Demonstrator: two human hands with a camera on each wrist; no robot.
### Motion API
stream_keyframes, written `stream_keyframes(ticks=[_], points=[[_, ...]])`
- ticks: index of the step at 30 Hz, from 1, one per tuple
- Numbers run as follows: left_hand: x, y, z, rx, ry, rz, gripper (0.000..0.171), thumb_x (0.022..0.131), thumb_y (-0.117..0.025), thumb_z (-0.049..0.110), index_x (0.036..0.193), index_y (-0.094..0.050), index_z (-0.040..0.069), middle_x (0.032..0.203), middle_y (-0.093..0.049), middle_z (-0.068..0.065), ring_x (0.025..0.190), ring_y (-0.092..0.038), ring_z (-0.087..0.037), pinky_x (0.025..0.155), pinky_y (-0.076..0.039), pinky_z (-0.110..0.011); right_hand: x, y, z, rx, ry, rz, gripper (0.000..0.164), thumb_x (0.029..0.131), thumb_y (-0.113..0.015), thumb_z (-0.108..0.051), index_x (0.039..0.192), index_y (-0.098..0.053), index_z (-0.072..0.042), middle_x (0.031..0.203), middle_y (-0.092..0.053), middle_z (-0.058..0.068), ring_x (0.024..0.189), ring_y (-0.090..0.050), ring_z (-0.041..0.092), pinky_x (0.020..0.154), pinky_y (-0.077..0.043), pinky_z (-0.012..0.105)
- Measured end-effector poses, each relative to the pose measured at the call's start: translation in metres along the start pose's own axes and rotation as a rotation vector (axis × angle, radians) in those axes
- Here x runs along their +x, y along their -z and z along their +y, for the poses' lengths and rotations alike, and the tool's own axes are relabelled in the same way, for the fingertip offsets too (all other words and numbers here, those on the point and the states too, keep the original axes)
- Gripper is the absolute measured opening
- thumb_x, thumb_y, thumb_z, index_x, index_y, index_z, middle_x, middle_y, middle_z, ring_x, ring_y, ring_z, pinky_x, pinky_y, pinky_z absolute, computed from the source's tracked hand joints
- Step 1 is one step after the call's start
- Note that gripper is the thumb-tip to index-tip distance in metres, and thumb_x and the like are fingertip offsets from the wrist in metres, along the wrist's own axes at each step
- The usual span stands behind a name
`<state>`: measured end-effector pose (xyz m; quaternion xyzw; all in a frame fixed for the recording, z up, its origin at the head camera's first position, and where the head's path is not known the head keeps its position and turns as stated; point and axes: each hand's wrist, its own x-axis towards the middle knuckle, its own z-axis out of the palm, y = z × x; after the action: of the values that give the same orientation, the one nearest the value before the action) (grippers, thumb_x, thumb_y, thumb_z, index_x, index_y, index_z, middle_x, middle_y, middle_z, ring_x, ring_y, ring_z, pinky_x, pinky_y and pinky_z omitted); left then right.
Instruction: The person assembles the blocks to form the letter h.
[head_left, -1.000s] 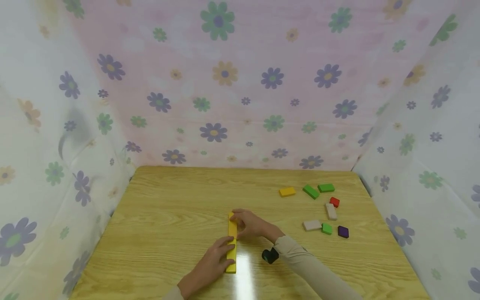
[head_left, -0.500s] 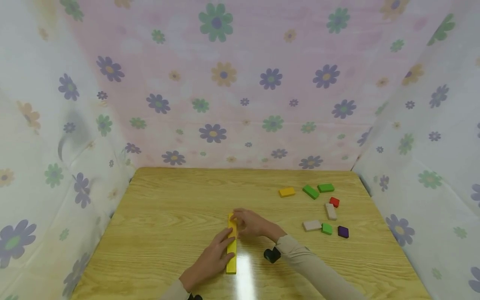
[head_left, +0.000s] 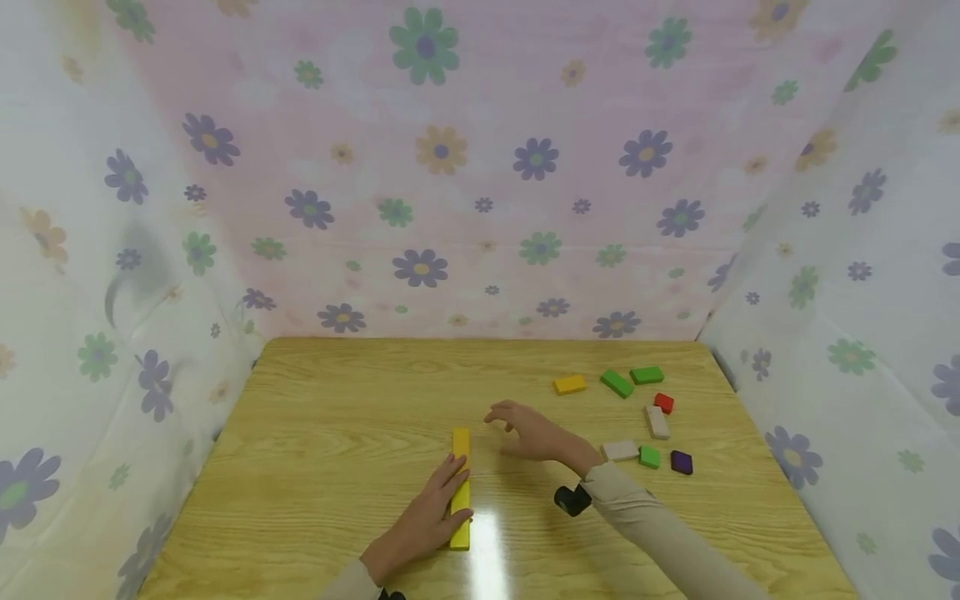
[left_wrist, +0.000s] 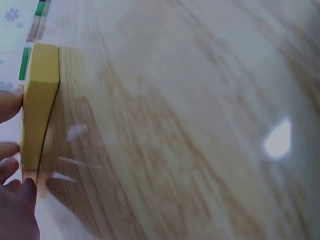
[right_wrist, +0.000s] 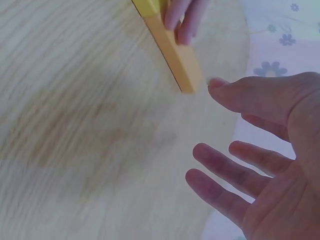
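Observation:
Two long wooden blocks lie end to end in a straight row on the table, a yellow block (head_left: 460, 537) nearer and an orange-yellow block (head_left: 461, 440) beyond it. My left hand (head_left: 423, 517) rests across the row, fingers extended over the blocks and thumb over the yellow one. In the left wrist view the yellow block (left_wrist: 42, 75) is large, with fingertips along its side. My right hand (head_left: 534, 433) is raised right of the row's far end, fingers loosely bent and holding nothing. The right wrist view has the orange-yellow block (right_wrist: 175, 57) a short way from the right thumb.
On the wooden table's (head_left: 337, 400) right side lie an orange block (head_left: 570, 384), a green block (head_left: 617, 383), another green block (head_left: 647, 375), a red piece (head_left: 663, 403), pale blocks (head_left: 657, 422), a small light-green piece (head_left: 649, 457) and a dark purple piece (head_left: 682, 462). Flowered cloth (head_left: 480, 167) walls surround it.
My left fingers slid forward along the row, across both blocks. My right hand let go of the far block's end and moved right, away from it.

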<state>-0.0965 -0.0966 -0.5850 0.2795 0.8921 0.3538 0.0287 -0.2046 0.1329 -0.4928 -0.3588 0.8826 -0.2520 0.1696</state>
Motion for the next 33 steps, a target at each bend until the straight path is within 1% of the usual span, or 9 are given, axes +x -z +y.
stream_keyframes(ticks=[4, 8, 12, 15, 20, 23, 28, 33], points=[[-0.002, 0.001, 0.001, -0.012, 0.018, -0.001, 0.061, 0.096, -0.058, 0.027, 0.142, -0.037, -0.006, 0.155, -0.020, -0.012, 0.142, -0.015, -0.032, 0.104, -0.034, -0.050, -0.008, 0.010, 0.004, 0.004, -0.007, 0.023, 0.047, 0.085, -0.070, -0.005, 0.129, -0.054, 0.002, 0.139, -0.040, 0.026, 0.102, -0.059, 0.036, 0.081, -0.051, 0.044], [-0.002, 0.001, 0.001, -0.051, 0.038, -0.009, 0.061, 0.096, -0.058, 0.027, 0.143, -0.035, -0.006, 0.155, -0.020, -0.010, 0.142, -0.015, -0.030, 0.106, -0.031, -0.050, -0.018, 0.019, 0.012, 0.010, -0.026, 0.035, 0.048, 0.086, -0.069, -0.006, 0.130, -0.052, 0.002, 0.139, -0.039, 0.027, 0.102, -0.058, 0.038, 0.080, -0.051, 0.044], [-0.002, 0.001, 0.002, -0.070, 0.024, -0.009, 0.061, 0.097, -0.057, 0.027, 0.142, -0.034, -0.007, 0.155, -0.020, -0.011, 0.142, -0.014, -0.031, 0.106, -0.030, -0.050, -0.029, 0.026, 0.021, 0.019, -0.048, 0.053, 0.048, 0.086, -0.069, -0.008, 0.130, -0.052, -0.001, 0.140, -0.038, 0.025, 0.103, -0.057, 0.037, 0.081, -0.051, 0.044], [-0.002, -0.001, 0.001, -0.074, 0.002, 0.000, 0.061, 0.097, -0.056, 0.026, 0.142, -0.034, -0.008, 0.155, -0.021, -0.014, 0.142, -0.015, -0.033, 0.105, -0.030, -0.051, -0.036, 0.030, 0.030, 0.010, -0.044, 0.074, 0.047, 0.087, -0.069, -0.010, 0.130, -0.052, -0.003, 0.138, -0.040, 0.023, 0.102, -0.058, 0.037, 0.081, -0.050, 0.044], [-0.002, -0.001, 0.001, -0.080, -0.010, 0.007, 0.061, 0.097, -0.056, 0.026, 0.142, -0.034, -0.008, 0.154, -0.021, -0.014, 0.141, -0.015, -0.033, 0.105, -0.031, -0.050, -0.046, 0.034, 0.040, -0.015, -0.026, 0.114, 0.047, 0.086, -0.070, -0.011, 0.129, -0.052, -0.001, 0.137, -0.042, 0.025, 0.098, -0.058, 0.038, 0.079, -0.051, 0.045], [-0.003, -0.002, 0.000, -0.079, -0.018, 0.012, 0.061, 0.096, -0.057, 0.026, 0.142, -0.034, -0.008, 0.154, -0.021, -0.015, 0.141, -0.017, -0.034, 0.104, -0.031, -0.051, -0.052, 0.038, 0.041, -0.016, -0.041, 0.135, 0.047, 0.086, -0.070, -0.011, 0.128, -0.052, -0.002, 0.137, -0.041, 0.025, 0.098, -0.057, 0.039, 0.077, -0.050, 0.044], [-0.002, -0.003, 0.000, -0.085, -0.013, 0.011, 0.062, 0.096, -0.057, 0.027, 0.142, -0.034, -0.007, 0.155, -0.021, -0.013, 0.141, -0.017, -0.032, 0.105, -0.031, -0.049, -0.060, 0.044, 0.047, -0.021, -0.062, 0.158, 0.045, 0.086, -0.070, -0.012, 0.127, -0.053, -0.004, 0.132, -0.045, 0.024, 0.098, -0.058, 0.039, 0.076, -0.051, 0.043], [-0.002, -0.002, -0.001, -0.092, -0.008, 0.010, 0.062, 0.096, -0.057, 0.027, 0.142, -0.034, -0.007, 0.155, -0.021, -0.013, 0.141, -0.017, -0.032, 0.105, -0.031, -0.049, -0.069, 0.048, 0.054, -0.043, -0.085, 0.179, 0.046, 0.086, -0.071, -0.013, 0.127, -0.054, -0.003, 0.126, -0.049, 0.020, 0.096, -0.058, 0.036, 0.075, -0.052, 0.042]])
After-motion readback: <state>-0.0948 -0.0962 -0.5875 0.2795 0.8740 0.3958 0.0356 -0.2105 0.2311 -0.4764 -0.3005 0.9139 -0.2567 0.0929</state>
